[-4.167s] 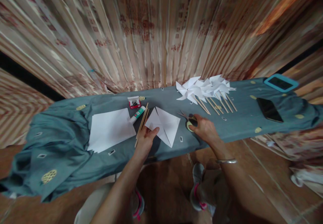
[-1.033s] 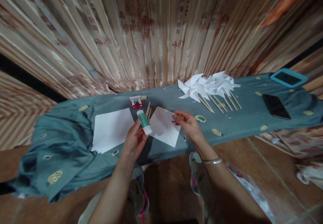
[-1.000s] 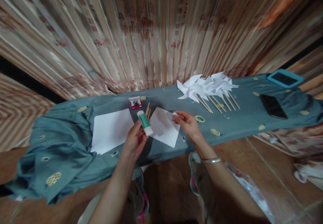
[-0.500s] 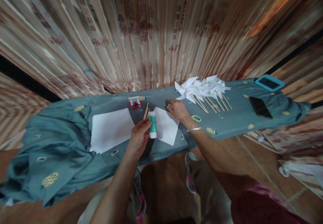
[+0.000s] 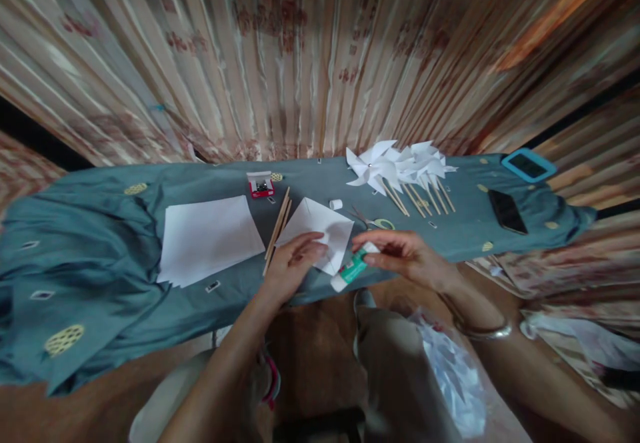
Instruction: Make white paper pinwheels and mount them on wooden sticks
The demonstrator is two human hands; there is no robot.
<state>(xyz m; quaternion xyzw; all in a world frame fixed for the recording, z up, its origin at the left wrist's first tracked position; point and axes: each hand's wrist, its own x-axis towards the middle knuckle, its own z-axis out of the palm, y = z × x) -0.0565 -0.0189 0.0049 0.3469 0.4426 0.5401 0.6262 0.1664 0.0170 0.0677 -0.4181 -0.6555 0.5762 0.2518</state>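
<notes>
My right hand (image 5: 400,253) grips a green-and-white glue stick (image 5: 353,268), tilted, beside the right corner of a creased white paper square (image 5: 313,220). Over the lower left of that square is my left hand (image 5: 296,256), its fingers loosely bent and apart, with nothing seen in them. A small white cap (image 5: 336,204) lies on the cloth just behind the paper. Scissors (image 5: 383,223) with a pale green handle rest behind my right hand. Thin wooden sticks (image 5: 277,233) lie along the square's left side.
A stack of white paper (image 5: 210,240) lies to the left, a red box of small pins (image 5: 261,186) behind it. Several white paper pinwheels (image 5: 380,166) on sticks lie back right. Farther right are a phone (image 5: 507,211) and a blue-framed device (image 5: 529,164). A plastic bag (image 5: 453,376) hangs below.
The glue stick has passed from my left hand to my right, and its cap now lies on the table. My left hand has moved over the paper; the scissors are uncovered.
</notes>
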